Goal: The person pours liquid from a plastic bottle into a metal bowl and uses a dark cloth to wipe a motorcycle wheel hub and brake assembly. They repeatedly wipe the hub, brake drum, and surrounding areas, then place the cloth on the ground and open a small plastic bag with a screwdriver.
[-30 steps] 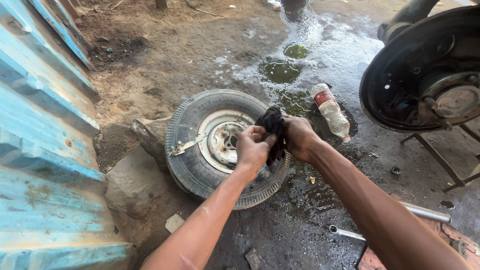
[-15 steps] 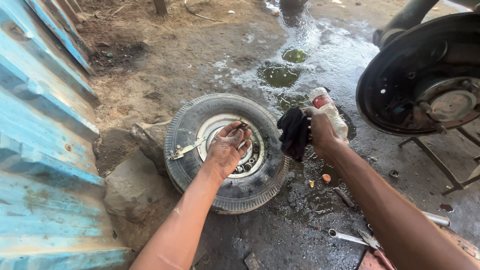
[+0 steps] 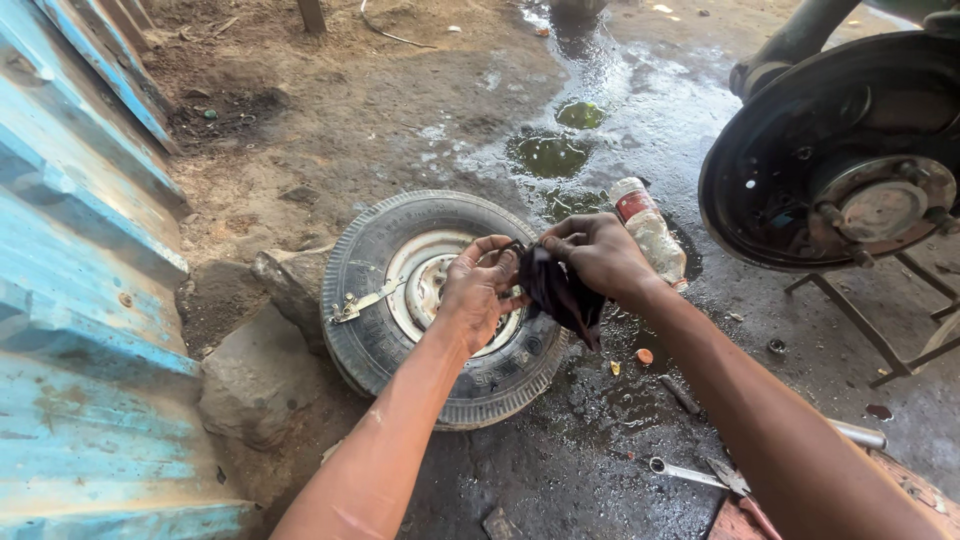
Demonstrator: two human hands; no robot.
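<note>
A small tyre on a white rim (image 3: 385,330) lies flat on the oily ground. Above its right side my two hands meet around a dark greasy rag (image 3: 562,295). My right hand (image 3: 598,252) pinches the rag's upper edge and the cloth hangs down from it. My left hand (image 3: 482,290) is half curled with the fingers apart, its fingertips touching the rag's left edge. A metal wrench (image 3: 362,303) rests on the tyre's left side.
A plastic bottle with a red label (image 3: 652,230) lies right of the tyre. A bare brake hub (image 3: 850,165) on a stand fills the upper right. Wrenches (image 3: 690,472) lie on the wet ground. Blue metal sheeting (image 3: 70,300) lines the left; a rock (image 3: 255,375) sits beside the tyre.
My right hand brought the rag back from beside the bottle to over the tyre. My left hand lifted from the rim to meet it, as one second ago.
</note>
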